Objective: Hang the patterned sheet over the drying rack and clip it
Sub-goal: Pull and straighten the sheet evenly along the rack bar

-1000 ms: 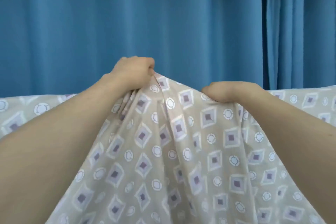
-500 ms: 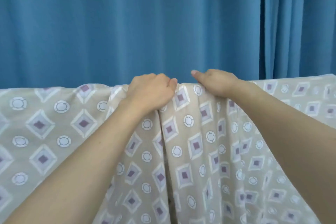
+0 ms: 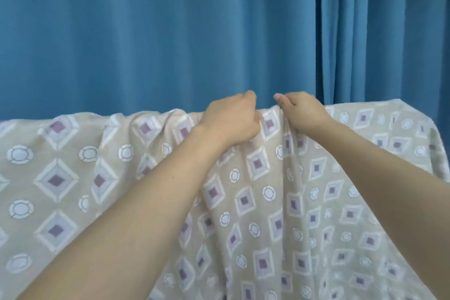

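Note:
The patterned sheet (image 3: 267,190), beige with purple diamonds and white rings, hangs across the whole lower view and folds over a top edge. The drying rack under it is hidden by the cloth. My left hand (image 3: 231,122) grips a bunch of the sheet at that top edge, fingers curled into the fabric. Close to its right, my right hand (image 3: 300,112) pinches the sheet's upper fold, thumb tip showing. A narrow strip of cloth lies between the two hands. No clip is in view.
A blue curtain (image 3: 158,36) fills the background behind the sheet, with a second curtain panel (image 3: 379,31) at the right. The sheet's right corner (image 3: 414,117) drops off near the right border.
The sheet's top edge has gone from a raised peak to a level line. Both hands have moved forward and closer together along it, and more flat cloth shows at the left.

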Tool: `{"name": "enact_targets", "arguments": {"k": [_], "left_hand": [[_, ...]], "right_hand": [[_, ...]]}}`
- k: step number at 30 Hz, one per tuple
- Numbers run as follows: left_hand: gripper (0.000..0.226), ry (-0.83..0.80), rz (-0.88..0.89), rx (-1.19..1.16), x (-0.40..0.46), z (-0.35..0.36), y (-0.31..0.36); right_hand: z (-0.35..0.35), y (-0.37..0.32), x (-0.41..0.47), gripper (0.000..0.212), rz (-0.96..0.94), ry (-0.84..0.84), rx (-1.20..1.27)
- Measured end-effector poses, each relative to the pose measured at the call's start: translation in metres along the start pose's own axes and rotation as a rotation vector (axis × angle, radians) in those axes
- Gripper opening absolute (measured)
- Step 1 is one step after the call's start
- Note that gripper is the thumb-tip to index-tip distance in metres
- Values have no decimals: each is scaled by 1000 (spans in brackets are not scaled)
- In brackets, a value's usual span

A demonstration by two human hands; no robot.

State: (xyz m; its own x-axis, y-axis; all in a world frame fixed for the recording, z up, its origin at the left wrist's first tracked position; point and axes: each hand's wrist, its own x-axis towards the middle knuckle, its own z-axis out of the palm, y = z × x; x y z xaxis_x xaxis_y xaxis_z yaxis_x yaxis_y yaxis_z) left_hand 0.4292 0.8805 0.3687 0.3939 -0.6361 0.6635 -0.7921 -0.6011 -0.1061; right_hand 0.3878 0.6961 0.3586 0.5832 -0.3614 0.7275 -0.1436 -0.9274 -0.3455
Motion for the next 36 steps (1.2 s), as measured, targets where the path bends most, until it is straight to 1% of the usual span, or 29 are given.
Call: {"name": "enact_targets", "arguments": {"k": [3, 6, 10, 11, 14, 15, 17, 18, 19, 21, 22, 23, 24, 26, 27, 28, 29, 30, 31, 32, 33, 34, 35, 36], "left_hand": [[23, 30, -62, -27, 8, 8, -3], [28, 24, -198, -164, 20, 4, -9], [24, -55, -379, -215, 28, -6, -5], [22, -76, -401, -215, 29, -7, -4], [18, -182, -444, -232, 35, -6, -3], [17, -232, -450, -239, 35, -6, -2], [17, -283, -416, -197, 36, -3, 1], [22, -290, -385, -150, 34, -3, 3], [33, -302, -367, -109, 32, -3, 4], [62, -358, -370, -87, 30, -6, 3], [75, -388, -371, -87, 29, -7, 3], [85, -412, -369, -95, 29, -8, 3], [89, -424, -362, -101, 29, -8, 2], [84, -426, -340, -108, 30, -6, 5], [80, -419, -328, -105, 30, -5, 7], [78, -409, -321, -93, 31, -4, 9], [75, -398, -315, -76, 30, -3, 10], [70, -384, -305, -56, 30, -3, 10], [66, -377, -294, -38, 29, -1, 8], [66, -375, -283, -24, 29, 0, 5], [72, -385, -269, -20, 29, 1, 1], [77, -406, -258, -28, 30, 0, -3], [78, -431, -256, -60, 32, -1, -7], [78, -459, -268, -118, 34, -2, -10]], "right_hand": [[-6, 5, 15, 53, 19, 18, -4], [-18, 8, 33, 58, 46, 93, 27], [-15, 17, 31, 58, 104, 41, 10], [-11, 24, 22, 56, 88, 73, -32], [6, 62, -13, 43, -156, 382, -124], [11, 75, -21, 37, -209, 438, -139], [16, 92, -25, 30, -236, 459, -116], [15, 93, -21, 29, -246, 457, -74], [14, 91, -16, 29, -256, 444, -25], [6, 80, -3, 32, -264, 372, 65], [-1, 75, 5, 32, -267, 333, 84], [-9, 70, 16, 31, -270, 332, 66], [-18, 64, 27, 31, -262, 367, 27], [-31, 54, 52, 33, -164, 456, -70], [-33, 52, 64, 34, -83, 420, -127], [-31, 49, 73, 35, 6, 294, -212], [-25, 49, 78, 36, 83, 76, -300], [-20, 48, 78, 38, 144, -176, -348], [-16, 48, 78, 38, 180, -385, -359], [-16, 48, 77, 36, 185, -515, -360], [-20, 47, 76, 35, 182, -571, -339], [-25, 47, 74, 37, 182, -564, -287], [-32, 49, 73, 41, 182, -505, -223], [-37, 54, 71, 45, 171, -409, -179]]}}
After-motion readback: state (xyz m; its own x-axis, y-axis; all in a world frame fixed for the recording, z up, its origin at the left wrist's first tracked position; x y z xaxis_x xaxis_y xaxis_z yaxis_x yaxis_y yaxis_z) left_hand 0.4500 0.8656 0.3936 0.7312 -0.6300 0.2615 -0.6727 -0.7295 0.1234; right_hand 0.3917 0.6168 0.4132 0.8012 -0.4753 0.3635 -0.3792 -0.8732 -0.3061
